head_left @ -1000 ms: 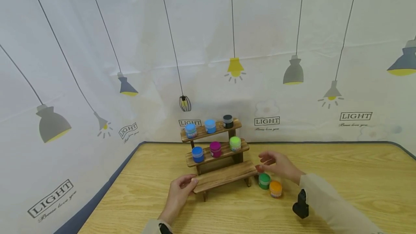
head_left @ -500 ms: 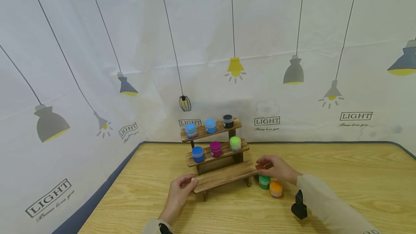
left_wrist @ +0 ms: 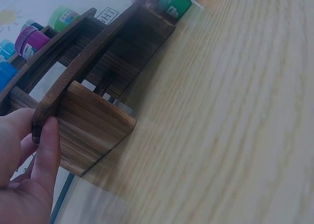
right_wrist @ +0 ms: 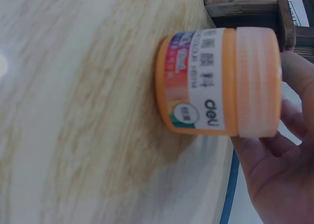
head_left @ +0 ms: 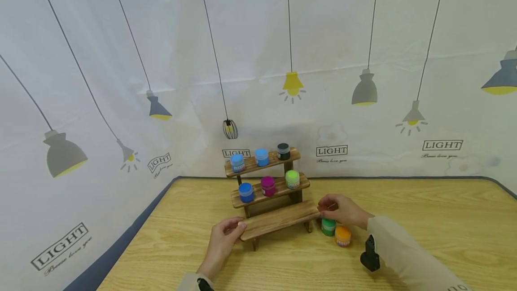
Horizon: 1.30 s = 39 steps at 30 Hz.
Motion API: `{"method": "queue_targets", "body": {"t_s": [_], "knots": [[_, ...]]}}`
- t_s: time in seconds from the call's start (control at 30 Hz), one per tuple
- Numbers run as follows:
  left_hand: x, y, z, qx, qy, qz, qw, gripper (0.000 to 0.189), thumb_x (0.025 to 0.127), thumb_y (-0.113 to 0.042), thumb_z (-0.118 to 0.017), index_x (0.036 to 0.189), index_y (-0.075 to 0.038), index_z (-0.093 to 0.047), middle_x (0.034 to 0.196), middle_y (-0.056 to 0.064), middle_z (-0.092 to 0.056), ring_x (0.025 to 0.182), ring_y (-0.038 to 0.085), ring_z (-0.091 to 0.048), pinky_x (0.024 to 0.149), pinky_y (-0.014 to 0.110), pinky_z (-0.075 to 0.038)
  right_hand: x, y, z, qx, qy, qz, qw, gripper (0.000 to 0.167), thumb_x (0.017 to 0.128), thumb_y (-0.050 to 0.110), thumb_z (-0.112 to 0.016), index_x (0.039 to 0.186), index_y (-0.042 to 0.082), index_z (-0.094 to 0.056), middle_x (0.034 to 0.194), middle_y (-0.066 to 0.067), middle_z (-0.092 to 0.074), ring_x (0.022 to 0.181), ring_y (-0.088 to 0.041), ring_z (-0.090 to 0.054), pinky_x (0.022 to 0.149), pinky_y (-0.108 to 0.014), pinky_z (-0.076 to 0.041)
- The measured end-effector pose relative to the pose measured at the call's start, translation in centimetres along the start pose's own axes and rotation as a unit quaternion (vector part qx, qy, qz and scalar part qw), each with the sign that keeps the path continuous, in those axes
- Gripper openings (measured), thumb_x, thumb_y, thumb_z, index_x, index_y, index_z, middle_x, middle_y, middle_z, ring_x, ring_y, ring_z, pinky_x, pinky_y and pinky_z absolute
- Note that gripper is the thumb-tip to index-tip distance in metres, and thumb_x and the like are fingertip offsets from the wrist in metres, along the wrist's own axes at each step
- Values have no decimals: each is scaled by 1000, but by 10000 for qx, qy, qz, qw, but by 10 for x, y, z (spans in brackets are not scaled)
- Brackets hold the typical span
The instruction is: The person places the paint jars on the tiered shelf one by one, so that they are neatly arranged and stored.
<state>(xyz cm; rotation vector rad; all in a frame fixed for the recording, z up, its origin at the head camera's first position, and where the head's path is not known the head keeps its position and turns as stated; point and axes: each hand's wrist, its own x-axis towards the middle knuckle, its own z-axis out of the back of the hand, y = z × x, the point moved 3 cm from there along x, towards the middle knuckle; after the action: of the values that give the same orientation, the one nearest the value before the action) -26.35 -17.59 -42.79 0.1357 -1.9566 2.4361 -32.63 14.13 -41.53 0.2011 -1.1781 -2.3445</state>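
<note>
A three-tier wooden display stand (head_left: 278, 220) is on the table, its lowest board bare. At the left end of that board, my left hand (head_left: 222, 238) pinches the edge, thumb above and fingers underneath; the left wrist view shows this grip close up. My right hand (head_left: 346, 210) holds the opposite end of the same board, its fingertips partly hidden. Just under the right hand a green paint jar (head_left: 329, 227) stands on the table, and beside it is an orange paint jar (right_wrist: 211, 82), large in the right wrist view.
Blue (head_left: 246, 192), purple (head_left: 268, 186) and light green (head_left: 292, 179) jars stand on the middle tier. Two light blue jars (head_left: 261, 157) and a black jar (head_left: 283, 151) occupy the top tier. A lamp-patterned cloth wall (head_left: 387, 125) rises behind the wooden table (head_left: 424, 219).
The right hand has moved slightly down and left, onto the right end of the lowest board. The left hand, stand and jars have stayed put.
</note>
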Motion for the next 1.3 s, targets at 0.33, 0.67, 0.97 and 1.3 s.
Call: {"method": "queue_targets", "body": {"t_s": [0.33,0.67,0.97,1.3], "knots": [[-2,-2,0,7,-21,40,10000,34,85,-18,-61,109,7,-58,89,8,-62,73,10,-58,62,31,-52,-1,-2,1,176,36,-70,9998,28,85,13,-60,105,-6,-54,100,-14,-59,88,-24,-55,76,-34,-47],[-2,-3,0,13,-40,-48,10000,34,85,-17,-61,108,8,-58,89,9,-62,72,10,-58,61,30,-51,-5,-8,8,49,-185,-97,9998,30,85,15,-61,105,-5,-55,99,-12,-58,88,-26,-55,76,-36,-47],[-2,-2,0,16,-17,9,10000,35,85,-18,-61,109,7,-58,90,9,-62,73,11,-58,62,31,-52,-17,-22,24,-69,-331,-158,9993,34,84,20,-62,105,-5,-56,98,-11,-59,87,-24,-56,76,-36,-48],[1,1,0,-4,-4,99,10000,33,85,-17,-61,108,7,-58,87,6,-61,71,10,-58,60,31,-51,-37,-23,36,74,-417,-412,9983,39,84,19,-61,109,-9,-52,101,-16,-58,90,-28,-56,75,-36,-48]]}}
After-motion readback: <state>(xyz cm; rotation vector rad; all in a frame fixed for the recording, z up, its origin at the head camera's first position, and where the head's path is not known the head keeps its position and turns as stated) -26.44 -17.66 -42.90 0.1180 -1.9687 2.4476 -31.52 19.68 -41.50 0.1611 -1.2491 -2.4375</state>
